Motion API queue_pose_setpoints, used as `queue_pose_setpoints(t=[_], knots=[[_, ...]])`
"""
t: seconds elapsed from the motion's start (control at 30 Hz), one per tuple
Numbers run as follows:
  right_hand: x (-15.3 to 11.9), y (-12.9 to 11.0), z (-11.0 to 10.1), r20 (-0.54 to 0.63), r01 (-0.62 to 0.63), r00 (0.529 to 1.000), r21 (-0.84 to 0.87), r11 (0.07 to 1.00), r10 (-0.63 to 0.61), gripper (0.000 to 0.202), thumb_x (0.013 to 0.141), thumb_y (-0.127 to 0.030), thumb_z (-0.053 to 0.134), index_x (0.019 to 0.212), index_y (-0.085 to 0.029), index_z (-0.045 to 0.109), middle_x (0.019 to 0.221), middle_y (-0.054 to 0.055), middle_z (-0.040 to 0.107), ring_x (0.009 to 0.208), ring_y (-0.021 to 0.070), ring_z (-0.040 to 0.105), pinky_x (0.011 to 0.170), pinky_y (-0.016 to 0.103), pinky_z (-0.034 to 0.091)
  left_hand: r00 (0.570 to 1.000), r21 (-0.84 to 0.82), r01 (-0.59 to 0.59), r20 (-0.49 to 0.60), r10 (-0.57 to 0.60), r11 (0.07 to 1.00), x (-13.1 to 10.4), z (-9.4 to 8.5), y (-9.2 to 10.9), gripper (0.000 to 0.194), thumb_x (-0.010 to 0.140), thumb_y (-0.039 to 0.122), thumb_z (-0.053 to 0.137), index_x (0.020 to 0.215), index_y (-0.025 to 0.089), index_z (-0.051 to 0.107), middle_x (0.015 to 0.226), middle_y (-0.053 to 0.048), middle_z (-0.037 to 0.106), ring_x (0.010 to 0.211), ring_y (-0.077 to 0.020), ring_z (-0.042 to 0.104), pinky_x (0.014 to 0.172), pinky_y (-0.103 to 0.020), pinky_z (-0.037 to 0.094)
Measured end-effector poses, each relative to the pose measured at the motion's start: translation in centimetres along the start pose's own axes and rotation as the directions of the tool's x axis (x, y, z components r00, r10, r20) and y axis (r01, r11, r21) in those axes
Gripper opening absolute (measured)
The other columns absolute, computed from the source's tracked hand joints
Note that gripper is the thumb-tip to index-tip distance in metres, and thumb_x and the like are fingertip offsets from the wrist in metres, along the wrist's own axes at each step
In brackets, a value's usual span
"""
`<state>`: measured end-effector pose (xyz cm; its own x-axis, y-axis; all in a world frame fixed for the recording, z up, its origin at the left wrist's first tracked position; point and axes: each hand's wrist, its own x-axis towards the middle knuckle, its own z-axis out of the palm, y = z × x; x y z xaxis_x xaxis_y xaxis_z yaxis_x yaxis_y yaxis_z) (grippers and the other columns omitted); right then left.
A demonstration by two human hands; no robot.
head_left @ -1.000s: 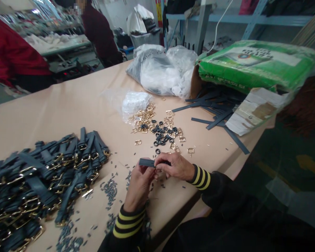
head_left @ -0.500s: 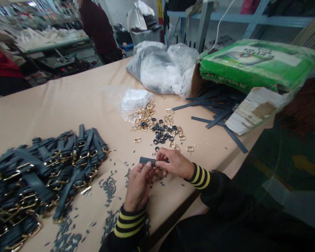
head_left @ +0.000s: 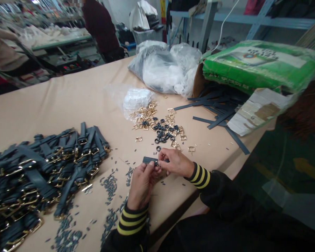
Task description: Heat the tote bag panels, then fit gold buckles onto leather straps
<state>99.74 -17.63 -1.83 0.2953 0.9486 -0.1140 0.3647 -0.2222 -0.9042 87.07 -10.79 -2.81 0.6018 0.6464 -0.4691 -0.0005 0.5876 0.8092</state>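
A short dark blue strap is pinched between both my hands over the front part of the table. My left hand grips it from below and the left, thumb on top. The fingers of my right hand close on its right end, where a small glint of metal shows; the rest there is covered by my fingers. Just beyond my hands lie dark strap loops and loose gold buckles. Left of my hands is a large heap of dark straps with gold buckles fitted.
Small dark offcuts litter the tabletop. Long dark strips stick out beneath a green package at the right. Clear plastic bags stand at the back. A person in dark red is beyond the table.
The view has shifted slightly, so the table things appear a little further right. Both hands keep their hold on the strap, with only small finger movement.
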Motion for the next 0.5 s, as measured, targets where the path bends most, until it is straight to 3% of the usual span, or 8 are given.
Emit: queue_pose_setpoints(t=[0.13, 0.23, 0.37, 0.5], knots=[[0.1, -0.1, 0.0, 0.028, 0.025, 0.999, 0.019, 1.0, -0.026, 0.005, 0.077, -0.014, 0.053, 0.078, -0.017, 0.048, 0.063, -0.001, 0.059, 0.042, 0.0081, 0.053, 0.041, 0.017, 0.039, 0.995, 0.102, -0.1, 0.019, 0.099, 0.99, 0.5, -0.2, -0.6, 0.025, 0.067, 0.028, 0.069, 0.079, 0.011, 0.056, 0.064, 0.0, 0.061, 0.054, -0.0072, 0.055, 0.055, -0.018, 0.046], [0.1, 0.3, -0.3, 0.126, -0.023, 0.992, 0.275, 0.961, -0.013, 0.013, 0.082, -0.016, 0.05, 0.093, -0.017, 0.043, 0.063, -0.002, 0.059, 0.043, 0.0091, 0.055, 0.041, 0.017, 0.043, 0.995, 0.086, -0.09, 0.051, 0.085, 0.992, 0.6, -0.2, -0.5, 0.022, 0.07, 0.029, 0.065, 0.078, 0.011, 0.054, 0.061, 0.001, 0.059, 0.052, -0.0071, 0.054, 0.052, -0.018, 0.044], [0.2, 0.9, -1.1, 0.306, -0.312, 0.941, 0.615, 0.724, 0.146, 0.013, 0.093, -0.023, 0.034, 0.095, -0.014, 0.043, 0.07, 0.005, 0.063, 0.054, 0.0127, 0.063, 0.047, 0.021, 0.051, 0.998, 0.053, -0.06, 0.025, 0.059, 0.997, 0.7, -0.1, 0.0, 0.022, 0.068, 0.027, 0.066, 0.075, 0.014, 0.05, 0.058, 0.003, 0.056, 0.052, -0.0078, 0.054, 0.053, -0.019, 0.045], [0.8, 1.3, -1.7, 0.499, -0.501, 0.851, 0.676, 0.541, 0.165, 0.021, 0.092, -0.017, 0.037, 0.085, -0.007, 0.053, 0.08, 0.012, 0.066, 0.064, 0.0138, 0.066, 0.051, 0.02, 0.053, 0.992, 0.147, -0.127, 0.032, 0.123, 0.981, 1.4, -0.4, 0.1, 0.022, 0.066, 0.027, 0.067, 0.072, 0.014, 0.05, 0.056, 0.003, 0.054, 0.049, -0.0078, 0.051, 0.048, -0.018, 0.042]])
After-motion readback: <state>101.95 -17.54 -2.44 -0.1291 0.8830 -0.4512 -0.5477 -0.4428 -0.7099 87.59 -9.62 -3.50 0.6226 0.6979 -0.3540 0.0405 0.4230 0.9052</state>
